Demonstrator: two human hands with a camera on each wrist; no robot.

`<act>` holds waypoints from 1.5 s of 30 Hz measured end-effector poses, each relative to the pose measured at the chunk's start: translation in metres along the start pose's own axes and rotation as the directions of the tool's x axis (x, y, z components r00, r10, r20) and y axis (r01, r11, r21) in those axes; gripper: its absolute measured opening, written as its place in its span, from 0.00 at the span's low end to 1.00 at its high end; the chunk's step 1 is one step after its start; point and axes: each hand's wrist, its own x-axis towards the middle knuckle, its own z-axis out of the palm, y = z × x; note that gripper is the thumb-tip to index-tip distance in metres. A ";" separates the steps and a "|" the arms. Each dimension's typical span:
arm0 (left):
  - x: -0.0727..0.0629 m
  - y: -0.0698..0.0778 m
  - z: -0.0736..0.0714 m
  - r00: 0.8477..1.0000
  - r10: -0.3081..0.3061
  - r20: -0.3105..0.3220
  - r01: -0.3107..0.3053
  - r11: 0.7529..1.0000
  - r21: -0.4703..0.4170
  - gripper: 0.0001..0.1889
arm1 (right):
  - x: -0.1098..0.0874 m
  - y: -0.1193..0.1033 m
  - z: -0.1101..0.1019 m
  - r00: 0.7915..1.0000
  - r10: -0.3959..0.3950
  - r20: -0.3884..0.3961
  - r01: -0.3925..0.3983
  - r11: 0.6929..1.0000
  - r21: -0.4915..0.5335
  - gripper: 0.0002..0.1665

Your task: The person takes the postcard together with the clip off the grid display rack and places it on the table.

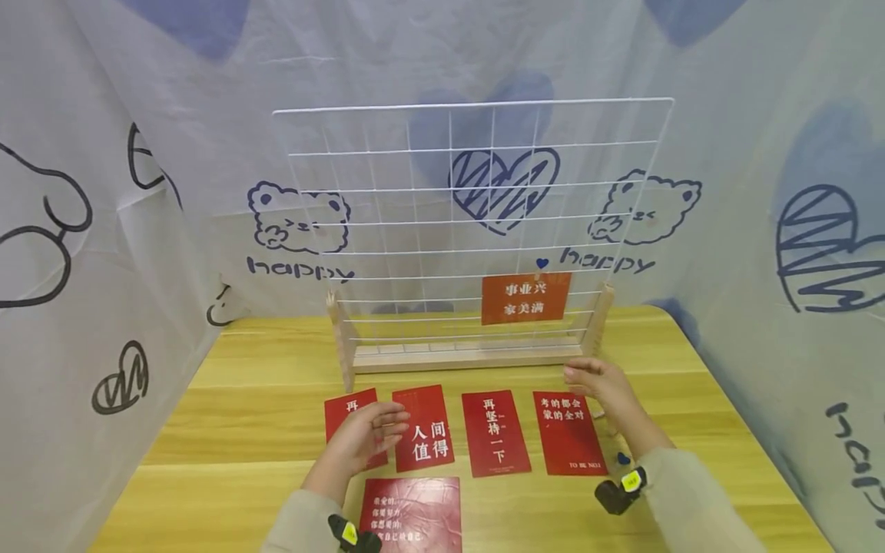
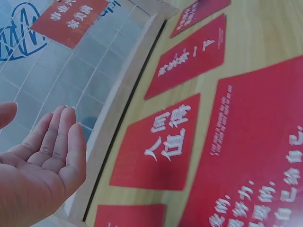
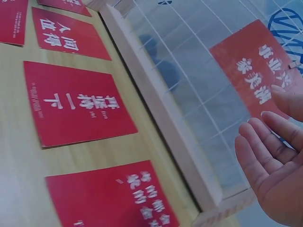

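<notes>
My left hand (image 1: pixel 366 436) hovers over the leftmost red card (image 1: pixel 339 411) and partly hides it. Its fingers are relaxed, with nothing in them in the left wrist view. Beside it lies a red card with large white characters (image 1: pixel 422 426). My right hand (image 1: pixel 608 392) is above the table by the right-hand red card (image 1: pixel 570 442), fingers loosely bent and holding nothing. Between the hands lies another red card (image 1: pixel 495 434). An orange-red card (image 1: pixel 525 299) hangs on the white wire grid (image 1: pixel 429 223) from a clip with a blue heart (image 1: pixel 542 263).
The grid stands in a wooden base (image 1: pixel 463 356) at the back of the wood-grain table (image 1: pixel 242 399). A larger shiny red card (image 1: pixel 415 511) lies near the front. A blue heart clip (image 1: pixel 623 458) rests near my right wrist. Patterned cloth (image 1: pixel 747 230) encloses the table.
</notes>
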 end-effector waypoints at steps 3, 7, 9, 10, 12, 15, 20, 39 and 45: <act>0.007 0.006 0.004 1.000 -0.002 -0.018 0.001 1.000 -0.010 0.17 | -0.017 -0.061 0.018 1.000 -0.002 -0.001 0.002 1.000 -0.014 0.28; 0.016 0.014 0.009 1.000 0.004 -0.030 -0.005 1.000 -0.017 0.18 | -0.036 -0.132 0.039 0.999 0.031 -0.020 -0.032 0.997 -0.063 0.28; 0.020 0.018 0.012 0.999 0.008 -0.035 -0.008 1.000 -0.016 0.18 | -0.029 -0.135 0.037 1.000 0.010 -0.010 -0.010 0.999 -0.053 0.29; 0.022 0.020 0.014 0.999 0.011 -0.032 -0.012 1.000 -0.014 0.18 | -0.026 -0.136 0.036 1.000 0.001 -0.003 -0.001 0.998 -0.055 0.31; 0.026 0.025 0.017 1.000 0.014 -0.027 -0.015 1.000 -0.006 0.18 | -0.009 -0.124 0.026 0.998 -0.058 0.038 0.058 0.998 -0.001 0.31; 0.032 0.030 0.022 1.000 0.024 -0.011 -0.024 1.000 0.007 0.18 | -0.002 -0.132 0.023 0.997 -0.070 0.034 0.071 0.997 -0.008 0.32; 0.041 0.037 0.031 0.999 0.028 0.028 -0.029 0.999 0.028 0.18 | -0.004 -0.172 0.033 1.000 -0.012 -0.024 0.009 0.992 -0.129 0.30; 0.080 0.056 0.067 0.993 0.056 0.106 -0.057 0.998 0.007 0.20 | 0.028 -0.222 0.048 0.997 -0.056 -0.061 0.033 0.947 -0.320 0.30; 0.088 0.057 0.075 0.995 0.061 0.085 -0.062 0.998 0.008 0.19 | 0.084 -0.171 0.019 0.996 -0.085 -0.001 0.082 0.956 -0.280 0.29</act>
